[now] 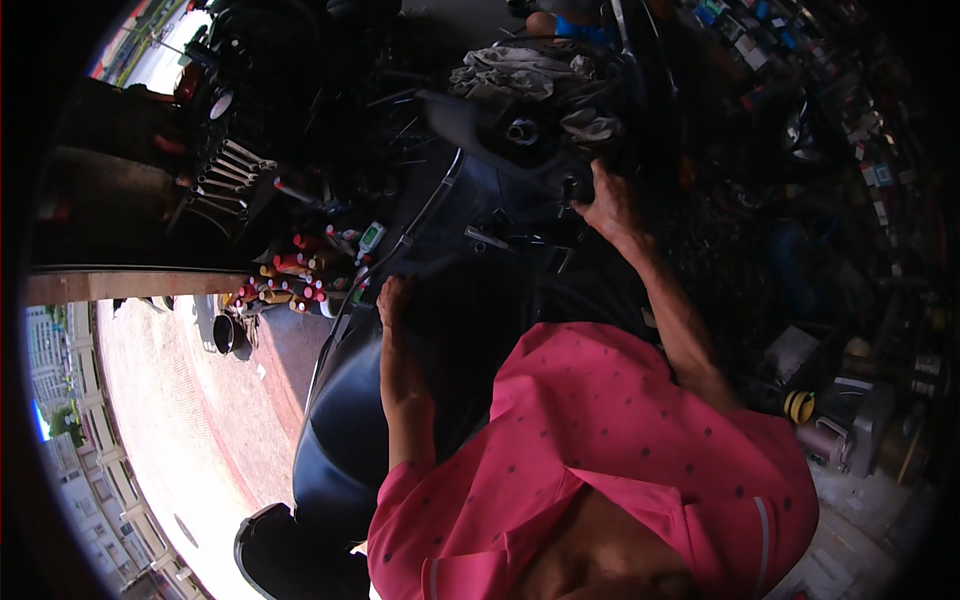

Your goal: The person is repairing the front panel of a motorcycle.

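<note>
The left hand [393, 298] is resting flat on the dark scooter seat [345, 430], fingers loose, its grip released and grasping nothing. Just beyond that grip, a thin cable [420, 222] is running up toward the front of the machine. The right hand [607, 205] is reaching further ahead, its grip clenched around a small dark part [572, 190] at the black scooter body [480, 130]; what the part is cannot be told in the shadow. Beyond that grip, grey rags [520, 72] are lying on top. Far left of the left grip, red-handled tools [295, 268] and a row of spanners [228, 172] are standing. The right grip could slip in the dim, cramped recess, since only the fingertips are bearing on the part, and the cable could get snagged.
</note>
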`<state>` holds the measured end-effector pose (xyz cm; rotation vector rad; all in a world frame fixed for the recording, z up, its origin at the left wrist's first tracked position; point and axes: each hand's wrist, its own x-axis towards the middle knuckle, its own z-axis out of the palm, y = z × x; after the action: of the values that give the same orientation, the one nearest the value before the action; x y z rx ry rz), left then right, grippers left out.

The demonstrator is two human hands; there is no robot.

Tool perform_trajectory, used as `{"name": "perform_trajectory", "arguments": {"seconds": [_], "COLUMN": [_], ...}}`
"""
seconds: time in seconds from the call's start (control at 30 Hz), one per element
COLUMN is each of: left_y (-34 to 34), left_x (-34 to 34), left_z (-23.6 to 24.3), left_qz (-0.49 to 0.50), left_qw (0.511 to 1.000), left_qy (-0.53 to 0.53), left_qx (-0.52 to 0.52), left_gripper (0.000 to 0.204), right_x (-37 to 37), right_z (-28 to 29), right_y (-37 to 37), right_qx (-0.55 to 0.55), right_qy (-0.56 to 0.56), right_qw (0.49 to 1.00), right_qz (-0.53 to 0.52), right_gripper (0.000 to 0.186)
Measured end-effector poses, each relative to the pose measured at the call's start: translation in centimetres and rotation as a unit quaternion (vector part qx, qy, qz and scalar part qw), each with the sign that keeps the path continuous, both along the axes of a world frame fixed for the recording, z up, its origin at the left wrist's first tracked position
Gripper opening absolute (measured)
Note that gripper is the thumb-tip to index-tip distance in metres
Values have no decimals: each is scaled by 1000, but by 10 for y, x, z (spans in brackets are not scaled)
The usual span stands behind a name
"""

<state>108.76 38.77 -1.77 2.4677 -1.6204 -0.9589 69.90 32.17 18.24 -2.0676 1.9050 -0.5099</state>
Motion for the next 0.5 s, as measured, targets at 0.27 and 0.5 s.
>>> {"name": "perform_trajectory", "arguments": {"seconds": [0.27,0.5], "left_y": [7,-3], "left_x": [14,4], "left_z": [-16,-13], "left_qz": [-39,-39], "left_qw": [999,999], "left_qy": [-25,-11], "left_qx": [7,-14], "left_gripper": [48,49], "right_x": [2,-2], "right_z": [5,0], "right_y": [-2,1], "right_qx": [40,11], "right_qy": [-23,-3], "right_qw": [999,1000], "right_qz": [1,2], "right_gripper": [62,56]}}
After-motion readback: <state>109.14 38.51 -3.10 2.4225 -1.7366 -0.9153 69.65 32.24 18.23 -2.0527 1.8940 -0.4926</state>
